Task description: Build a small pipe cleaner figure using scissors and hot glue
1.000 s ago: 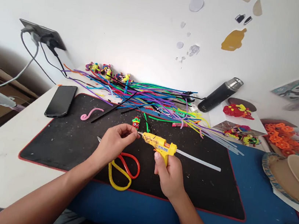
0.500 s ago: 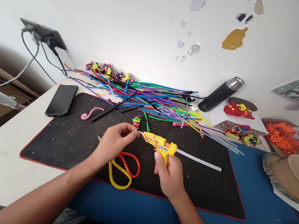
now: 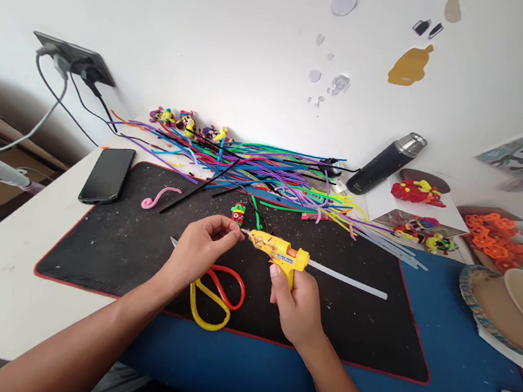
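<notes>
My right hand (image 3: pixel 297 305) is wrapped round the grip of a yellow glue gun (image 3: pixel 275 253), with a long clear glue stick (image 3: pixel 351 280) coming out of its back. The gun's nozzle meets the fingertips of my left hand (image 3: pixel 200 246), which are pinched together; what they hold is too small to make out. Just behind these fingertips is a small red and green figure (image 3: pixel 238 213) with round eyes. Scissors (image 3: pixel 210 305) with one red and one yellow handle lie partly under my left hand. A curled pink piece (image 3: pixel 159 198) rests further left on the black mat (image 3: pixel 104 239).
Many coloured pipe cleaners (image 3: pixel 265 170) lie along the wall, with small figures (image 3: pixel 186 124) behind them. A phone (image 3: pixel 107 175) is at the left, a black flask (image 3: pixel 385 165) at the back right. Orange pieces (image 3: pixel 494 235) and a brown bowl (image 3: pixel 484 305) stand far right.
</notes>
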A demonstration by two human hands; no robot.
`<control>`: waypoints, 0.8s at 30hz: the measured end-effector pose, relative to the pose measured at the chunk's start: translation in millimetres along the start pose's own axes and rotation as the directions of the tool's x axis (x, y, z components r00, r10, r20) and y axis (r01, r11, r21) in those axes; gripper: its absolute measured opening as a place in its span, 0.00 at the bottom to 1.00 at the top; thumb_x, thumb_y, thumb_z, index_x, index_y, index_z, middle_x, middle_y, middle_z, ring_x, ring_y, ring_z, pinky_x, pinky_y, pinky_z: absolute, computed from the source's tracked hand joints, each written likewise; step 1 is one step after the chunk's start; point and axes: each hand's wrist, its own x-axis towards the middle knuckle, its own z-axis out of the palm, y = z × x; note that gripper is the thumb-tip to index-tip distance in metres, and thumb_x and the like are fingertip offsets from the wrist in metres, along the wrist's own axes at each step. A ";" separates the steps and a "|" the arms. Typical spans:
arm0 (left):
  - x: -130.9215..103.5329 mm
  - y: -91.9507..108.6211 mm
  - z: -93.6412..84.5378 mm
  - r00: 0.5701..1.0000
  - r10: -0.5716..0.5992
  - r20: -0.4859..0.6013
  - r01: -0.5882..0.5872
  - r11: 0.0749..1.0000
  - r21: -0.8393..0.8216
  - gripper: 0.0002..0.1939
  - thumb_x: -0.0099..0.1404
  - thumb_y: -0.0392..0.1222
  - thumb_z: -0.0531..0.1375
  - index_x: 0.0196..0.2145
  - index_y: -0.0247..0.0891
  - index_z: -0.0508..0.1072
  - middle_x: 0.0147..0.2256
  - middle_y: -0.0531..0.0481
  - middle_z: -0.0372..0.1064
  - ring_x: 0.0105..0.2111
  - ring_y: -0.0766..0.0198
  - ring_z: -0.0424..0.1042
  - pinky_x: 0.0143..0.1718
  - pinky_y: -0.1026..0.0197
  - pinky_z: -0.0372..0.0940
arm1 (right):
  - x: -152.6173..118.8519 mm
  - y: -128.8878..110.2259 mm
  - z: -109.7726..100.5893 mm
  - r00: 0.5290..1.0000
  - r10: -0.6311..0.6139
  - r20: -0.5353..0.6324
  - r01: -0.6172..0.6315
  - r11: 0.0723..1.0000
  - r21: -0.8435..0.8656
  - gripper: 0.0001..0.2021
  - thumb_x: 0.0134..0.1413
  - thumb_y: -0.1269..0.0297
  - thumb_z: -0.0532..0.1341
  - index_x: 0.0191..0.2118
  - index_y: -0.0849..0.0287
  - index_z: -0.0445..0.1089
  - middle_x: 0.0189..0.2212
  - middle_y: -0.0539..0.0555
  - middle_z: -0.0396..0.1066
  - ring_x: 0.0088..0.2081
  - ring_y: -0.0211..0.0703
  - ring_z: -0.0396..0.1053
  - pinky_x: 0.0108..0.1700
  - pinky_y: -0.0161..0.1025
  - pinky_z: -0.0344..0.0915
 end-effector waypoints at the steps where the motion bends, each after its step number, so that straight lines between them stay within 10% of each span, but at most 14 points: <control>1: 0.0 -0.1 -0.2 1.000 0.001 0.000 -0.001 1.000 0.002 0.13 0.63 0.53 0.66 0.32 0.41 0.80 0.33 0.48 0.81 0.34 0.56 0.77 0.38 0.58 0.70 | 0.2 -0.3 -0.3 1.000 -0.002 0.000 0.002 1.000 -0.004 0.25 0.72 0.48 0.57 0.21 0.51 0.61 0.14 0.50 0.64 0.19 0.43 0.65 0.27 0.41 0.60; 24: 0.0 0.7 -0.1 1.000 -0.006 0.016 0.006 1.000 0.014 0.14 0.64 0.53 0.65 0.33 0.40 0.79 0.34 0.48 0.82 0.35 0.57 0.76 0.38 0.58 0.68 | -0.2 -1.8 -0.3 0.999 -0.047 -0.018 0.047 0.999 -0.027 0.24 0.71 0.52 0.56 0.22 0.52 0.60 0.13 0.48 0.64 0.17 0.40 0.65 0.25 0.37 0.60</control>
